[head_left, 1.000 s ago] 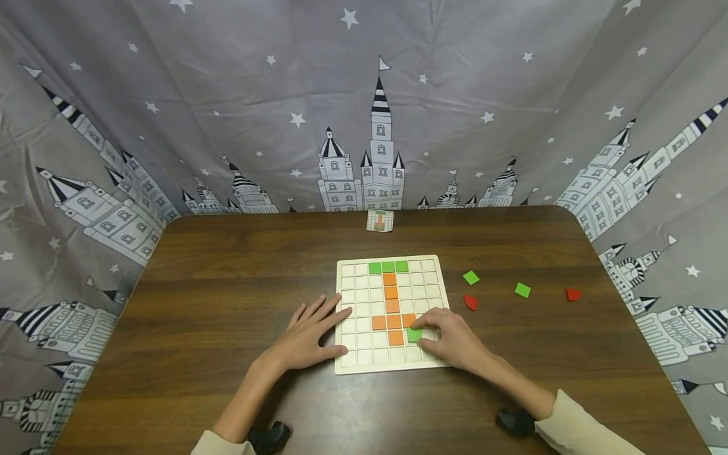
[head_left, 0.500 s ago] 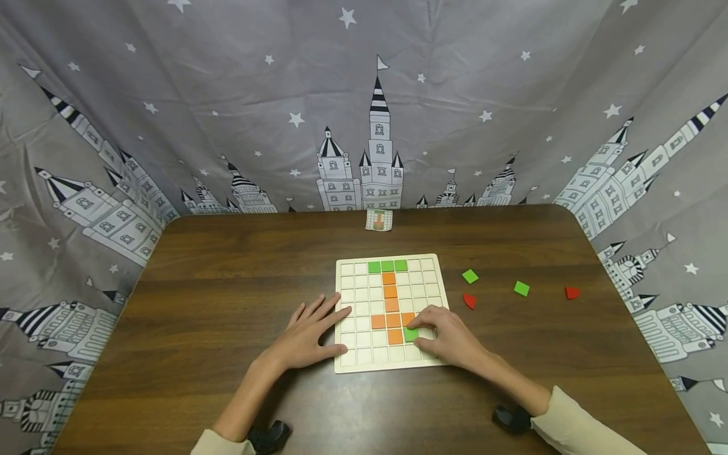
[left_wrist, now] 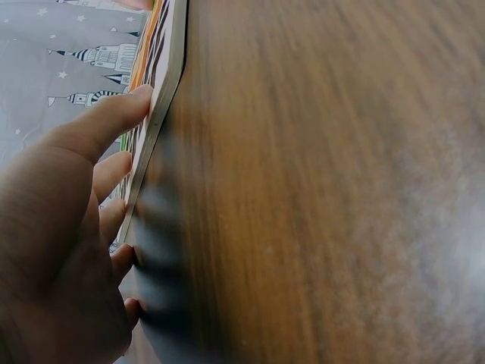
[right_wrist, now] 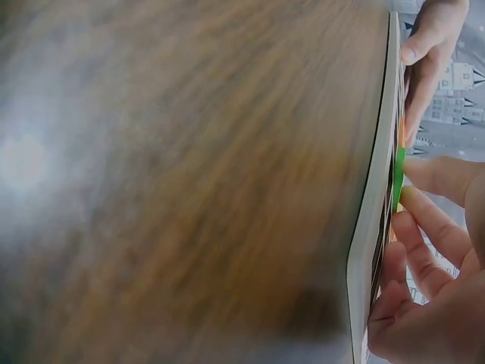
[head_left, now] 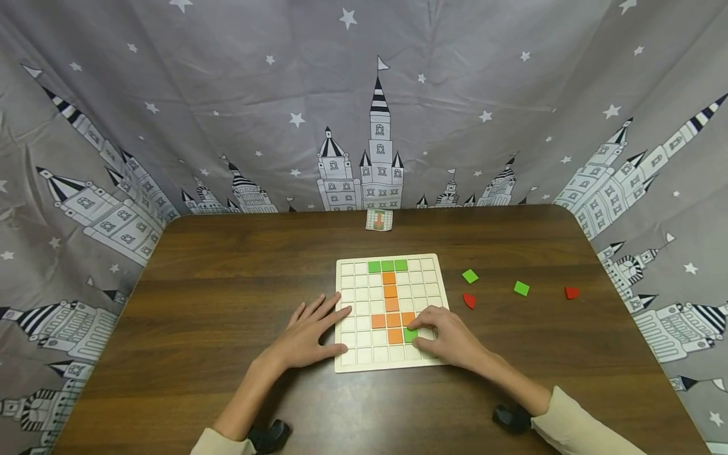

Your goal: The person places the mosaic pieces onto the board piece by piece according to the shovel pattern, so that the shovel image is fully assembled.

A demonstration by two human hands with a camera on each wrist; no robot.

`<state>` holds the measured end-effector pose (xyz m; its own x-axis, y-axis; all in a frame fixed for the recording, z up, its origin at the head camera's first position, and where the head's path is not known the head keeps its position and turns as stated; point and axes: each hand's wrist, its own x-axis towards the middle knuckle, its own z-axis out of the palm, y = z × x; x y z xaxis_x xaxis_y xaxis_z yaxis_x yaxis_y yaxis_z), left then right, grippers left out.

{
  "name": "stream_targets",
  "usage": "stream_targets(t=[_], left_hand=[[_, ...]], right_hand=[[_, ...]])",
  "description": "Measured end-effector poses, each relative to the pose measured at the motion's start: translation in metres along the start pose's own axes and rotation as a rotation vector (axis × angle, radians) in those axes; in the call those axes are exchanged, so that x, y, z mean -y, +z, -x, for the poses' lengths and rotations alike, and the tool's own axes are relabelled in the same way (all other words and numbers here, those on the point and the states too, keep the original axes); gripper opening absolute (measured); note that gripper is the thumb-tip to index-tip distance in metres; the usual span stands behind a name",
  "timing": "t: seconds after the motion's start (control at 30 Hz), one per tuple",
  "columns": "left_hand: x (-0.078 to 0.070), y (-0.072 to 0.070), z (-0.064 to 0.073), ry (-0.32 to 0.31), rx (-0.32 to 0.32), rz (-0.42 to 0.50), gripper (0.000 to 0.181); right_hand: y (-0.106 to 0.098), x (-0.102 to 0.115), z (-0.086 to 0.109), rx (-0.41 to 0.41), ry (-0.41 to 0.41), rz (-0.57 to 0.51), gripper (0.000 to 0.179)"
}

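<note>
A pale square grid board (head_left: 364,358) lies on the wooden table. Orange square tiles (head_left: 390,304) form a column and a short crossing row on it, with a row of three green tiles (head_left: 388,266) at its far edge. My right hand (head_left: 452,338) pinches a green square tile (head_left: 410,335) between thumb and fingers, in the cell beside the lowest orange tile. In the right wrist view this green tile (right_wrist: 398,178) sits slightly raised at the board's surface. My left hand (head_left: 307,338) rests with spread fingers, its thumb and fingertips on the board's left edge.
To the board's right lie two loose green squares (head_left: 470,276) and two red pieces with a curved or slanted side (head_left: 469,301). A small card (head_left: 379,220) with a printed grid pattern lies at the table's far edge. Behind hangs a grey curtain (head_left: 284,126) with castles.
The right hand has shifted slightly left with the green tile, bringing it close against the lowest orange tile. The left hand has stayed in place.
</note>
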<state>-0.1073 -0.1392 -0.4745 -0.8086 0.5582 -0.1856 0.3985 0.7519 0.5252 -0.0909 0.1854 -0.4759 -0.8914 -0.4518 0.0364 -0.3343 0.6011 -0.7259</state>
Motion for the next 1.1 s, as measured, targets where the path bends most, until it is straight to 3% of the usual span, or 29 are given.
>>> stream_targets(t=[0.43,0.7,0.93,1.1], left_hand=[[0.000,0.000,0.001,0.000,-0.005,0.004,0.073],[-0.001,-0.001,0.001,0.002,-0.007,0.015,0.073],[0.000,0.000,0.000,0.001,-0.007,0.010,0.073],[0.001,0.000,0.000,0.002,-0.006,0.007,0.073]], right_hand=[[-0.004,-0.004,0.001,-0.029,0.041,-0.010,0.019],[-0.037,-0.028,-0.001,-0.204,0.090,0.031,0.018],[-0.067,-0.066,-0.006,-0.309,0.248,0.063,0.038],[-0.078,-0.080,-0.008,-0.289,0.364,0.043,0.054]])
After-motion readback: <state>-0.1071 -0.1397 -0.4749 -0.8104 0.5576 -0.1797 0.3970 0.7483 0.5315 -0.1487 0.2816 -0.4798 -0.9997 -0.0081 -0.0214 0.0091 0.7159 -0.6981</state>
